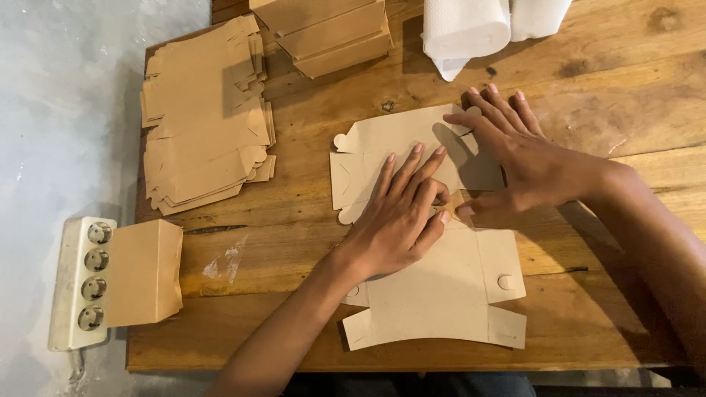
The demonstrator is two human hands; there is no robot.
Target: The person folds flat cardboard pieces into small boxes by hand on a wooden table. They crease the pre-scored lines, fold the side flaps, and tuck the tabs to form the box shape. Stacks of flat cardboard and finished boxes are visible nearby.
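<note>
Flat cardboard box blank [441, 287], both hands [401, 220] pressing on it

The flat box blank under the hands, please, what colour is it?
Plain kraft brown box blank, clearest in the head view.

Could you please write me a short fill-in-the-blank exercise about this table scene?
1. Both hands press flat on a ____ cardboard blank.
2. A stack of flat blanks lies to the ____ of the hands.
3. The power strip at the table's left edge has ____ sockets.
4. The table is made of ____.

Missing words: brown; left; four; wood
</note>
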